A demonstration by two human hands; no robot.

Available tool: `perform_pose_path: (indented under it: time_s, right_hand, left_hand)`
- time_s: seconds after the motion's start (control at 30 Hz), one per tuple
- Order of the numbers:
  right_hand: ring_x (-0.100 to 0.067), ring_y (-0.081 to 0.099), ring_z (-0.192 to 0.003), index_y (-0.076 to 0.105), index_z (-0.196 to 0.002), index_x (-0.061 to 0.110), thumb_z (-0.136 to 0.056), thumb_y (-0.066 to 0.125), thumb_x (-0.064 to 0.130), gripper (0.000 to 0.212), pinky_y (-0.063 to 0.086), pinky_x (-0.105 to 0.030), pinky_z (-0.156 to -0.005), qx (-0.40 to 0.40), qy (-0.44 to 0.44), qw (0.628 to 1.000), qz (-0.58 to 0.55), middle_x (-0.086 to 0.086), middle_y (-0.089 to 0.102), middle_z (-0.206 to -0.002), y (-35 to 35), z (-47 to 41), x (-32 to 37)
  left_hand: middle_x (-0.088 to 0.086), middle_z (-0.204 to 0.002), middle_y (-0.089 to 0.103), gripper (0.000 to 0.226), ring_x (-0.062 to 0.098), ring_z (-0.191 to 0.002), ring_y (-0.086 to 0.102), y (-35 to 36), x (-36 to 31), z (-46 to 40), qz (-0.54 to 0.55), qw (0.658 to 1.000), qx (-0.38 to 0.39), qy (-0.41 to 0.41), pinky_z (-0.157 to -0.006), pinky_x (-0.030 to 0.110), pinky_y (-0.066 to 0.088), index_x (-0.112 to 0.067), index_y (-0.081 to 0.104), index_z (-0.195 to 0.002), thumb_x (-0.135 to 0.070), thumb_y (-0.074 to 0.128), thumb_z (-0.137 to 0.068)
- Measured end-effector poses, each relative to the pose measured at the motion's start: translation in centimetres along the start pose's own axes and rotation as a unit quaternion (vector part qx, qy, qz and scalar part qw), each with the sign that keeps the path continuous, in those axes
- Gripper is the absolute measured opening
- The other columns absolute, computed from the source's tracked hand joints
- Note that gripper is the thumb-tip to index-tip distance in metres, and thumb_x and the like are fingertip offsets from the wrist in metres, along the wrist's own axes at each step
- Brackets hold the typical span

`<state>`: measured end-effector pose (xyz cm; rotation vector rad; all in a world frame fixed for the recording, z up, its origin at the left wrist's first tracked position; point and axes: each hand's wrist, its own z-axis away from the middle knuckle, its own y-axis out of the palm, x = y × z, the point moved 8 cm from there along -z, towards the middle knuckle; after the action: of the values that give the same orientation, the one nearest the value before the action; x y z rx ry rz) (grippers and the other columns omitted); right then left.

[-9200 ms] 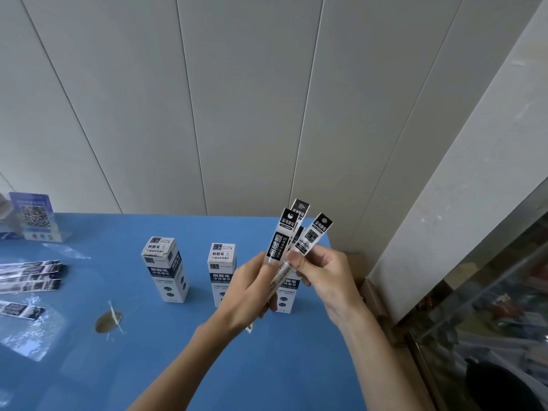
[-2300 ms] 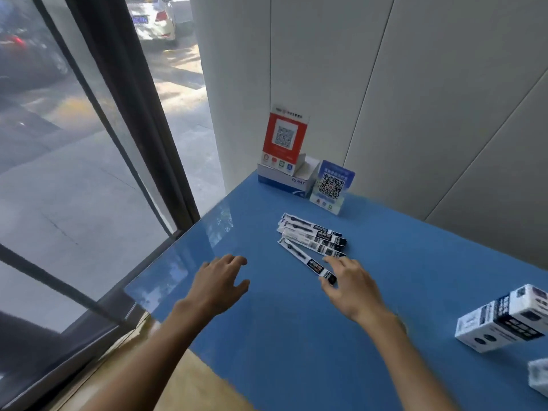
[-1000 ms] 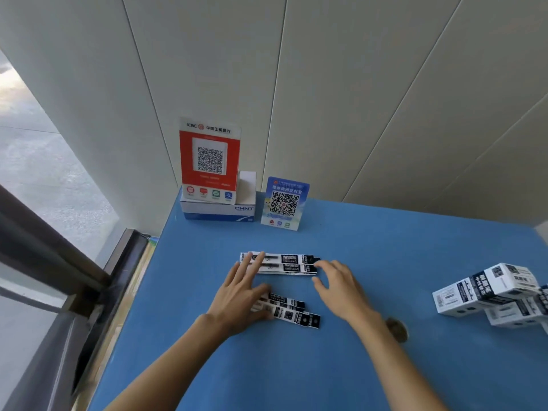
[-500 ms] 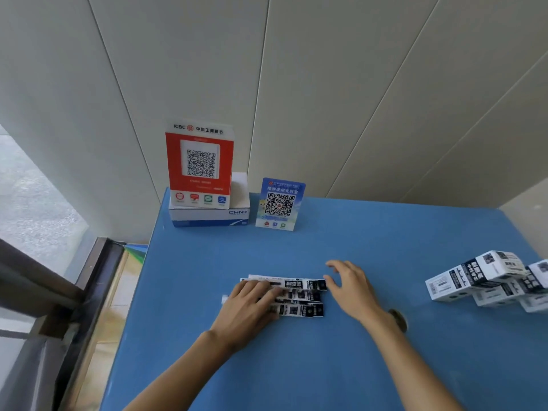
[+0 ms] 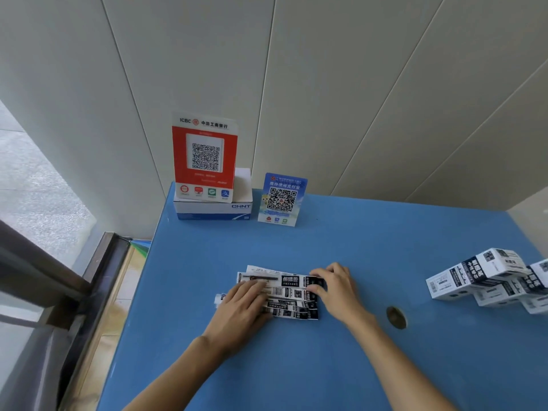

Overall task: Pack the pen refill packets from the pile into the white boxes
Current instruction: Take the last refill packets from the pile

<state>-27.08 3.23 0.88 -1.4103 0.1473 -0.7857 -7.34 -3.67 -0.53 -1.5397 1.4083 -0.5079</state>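
Observation:
Several black-and-white pen refill packets (image 5: 289,292) lie bunched side by side on the blue table (image 5: 326,366), a little left of centre. My left hand (image 5: 240,310) lies flat on the left half of the pile with its fingers straight, pressing down. My right hand (image 5: 338,289) is at the pile's right end, where its thumb and curled fingers pinch the ends of the upper packets. The white boxes (image 5: 480,274) with dark labels lie tipped in a heap at the table's right edge, well away from both hands.
A red QR sign (image 5: 204,155) stands on a white and blue carton (image 5: 213,209) at the back left, with a small blue QR sign (image 5: 281,200) beside it. There is a brown round mark (image 5: 396,317) right of my right hand. The table's left edge drops to a window frame (image 5: 44,277).
Both hands have gathered the spread packets into one tight bunch. My right hand's fingers have curled onto the packet ends. The camera has swung from the window side toward the wall.

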Motion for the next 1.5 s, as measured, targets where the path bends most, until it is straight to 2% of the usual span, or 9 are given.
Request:
perform_pose_path:
  time_s: [0.17,0.3,0.57,0.67,0.8,0.9,1.17,1.37,1.5]
  right_hand:
    - [-0.017,0.044,-0.100,0.063,-0.097,0.018,-0.081,0.072,0.031,0.022,0.038,-0.030,-0.085,0.018,0.007,0.999,-0.035,0.005,0.047,-0.095,0.5,-0.1,-0.3]
    - [-0.011,0.048,-0.065,0.055,-0.071,0.023,-0.078,0.076,0.015,0.024,0.041,-0.028,-0.067,0.015,0.036,0.988,-0.150,0.006,0.055,-0.069,0.1,0.4,-0.4]
    - [-0.006,0.050,-0.060,0.074,-0.086,0.010,-0.083,0.070,0.011,0.005,0.036,-0.011,-0.056,0.027,0.041,0.974,-0.221,0.000,0.066,-0.070,-0.2,1.7,-1.4]
    - [-0.009,0.052,-0.074,0.075,-0.087,0.009,-0.084,0.070,0.014,0.007,0.035,-0.013,-0.062,0.022,0.020,0.980,-0.196,0.009,0.060,-0.075,-0.3,2.0,-1.2]
    - [-0.015,0.040,-0.119,0.075,-0.093,0.014,-0.083,0.071,0.022,0.014,0.027,-0.021,-0.099,0.045,-0.021,0.989,-0.136,0.005,0.052,-0.123,0.8,2.0,-0.3]
    - [-0.018,0.036,-0.124,0.075,-0.093,0.017,-0.085,0.070,0.023,0.011,0.027,-0.027,-0.105,0.063,-0.050,0.993,-0.086,0.005,0.048,-0.134,1.7,2.2,0.3]
    - [-0.019,0.053,-0.096,0.075,-0.095,0.017,-0.087,0.066,0.018,0.012,0.041,-0.026,-0.084,0.046,-0.052,0.996,-0.062,-0.003,0.061,-0.098,1.0,3.1,1.2]
    - [-0.013,0.054,-0.078,0.074,-0.099,0.011,-0.088,0.065,0.011,0.014,0.035,-0.015,-0.071,-0.035,-0.039,0.986,-0.160,-0.002,0.060,-0.086,-1.3,4.6,0.7]
    - [-0.010,0.055,-0.070,0.073,-0.102,0.010,-0.089,0.063,0.007,0.017,0.039,-0.016,-0.067,-0.095,-0.035,0.978,-0.181,0.005,0.057,-0.076,-2.9,6.2,0.3]
  left_hand:
    - [0.003,-0.112,0.068,0.032,0.018,-0.108,0.053,-0.4,-0.7,1.0,-0.022,0.999,-0.035,0.008,-0.101,0.041,0.037,-0.011,0.068,-0.098,-0.037,0.050,-0.093]
    - [0.002,-0.106,0.069,0.032,0.020,-0.102,0.058,-0.6,-1.3,1.2,-0.049,0.998,-0.037,0.025,-0.098,0.036,0.040,-0.011,0.070,-0.099,-0.036,0.051,-0.094]
    - [-0.002,-0.104,0.068,0.036,0.018,-0.095,0.055,0.2,-1.1,0.8,-0.060,0.998,0.005,0.015,-0.083,0.027,0.038,-0.015,0.063,-0.114,-0.038,0.047,-0.091]
    - [-0.002,-0.104,0.069,0.033,0.017,-0.094,0.055,0.4,-1.0,0.6,-0.062,0.998,0.023,0.019,-0.082,0.026,0.038,-0.017,0.070,-0.104,-0.038,0.048,-0.090]
    - [-0.002,-0.103,0.068,0.030,0.016,-0.097,0.051,0.0,-1.4,0.5,-0.052,0.998,0.020,0.011,-0.083,0.026,0.036,-0.017,0.070,-0.097,-0.035,0.049,-0.087]
    - [-0.002,-0.105,0.067,0.029,0.016,-0.099,0.051,-0.1,-1.5,0.6,-0.047,0.999,0.023,-0.002,-0.084,0.027,0.036,-0.017,0.068,-0.099,-0.034,0.048,-0.088]
    - [0.005,-0.119,0.066,0.039,0.021,-0.110,0.060,0.1,-1.7,1.5,-0.084,0.995,0.052,0.009,-0.086,0.029,0.044,-0.016,0.064,-0.100,-0.038,0.032,-0.100]
    - [0.005,-0.085,0.060,0.013,0.026,-0.070,0.058,-0.8,-2.6,1.9,-0.113,0.993,0.009,0.034,-0.068,0.033,0.034,-0.013,0.050,-0.098,-0.023,0.042,-0.096]
    - [0.005,-0.074,0.056,0.022,0.025,-0.058,0.051,-1.0,-3.0,2.0,-0.156,0.987,0.019,0.038,-0.054,0.034,0.038,-0.011,0.048,-0.097,-0.009,0.026,-0.097]
